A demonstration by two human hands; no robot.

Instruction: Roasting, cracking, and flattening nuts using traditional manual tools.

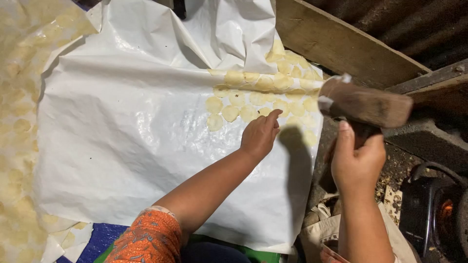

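Right hand (pixel 357 163) grips blurred wooden mallet (pixel 365 104), handle hidden; left fingers (pixel 273 117) spread empty on plastic (pixel 122 136).

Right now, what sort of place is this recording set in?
Probably a small home food workshop. Flattened pale discs lie in rows on a white plastic sheet, the right hand holds a wooden mallet, and a stove glows at the lower right.
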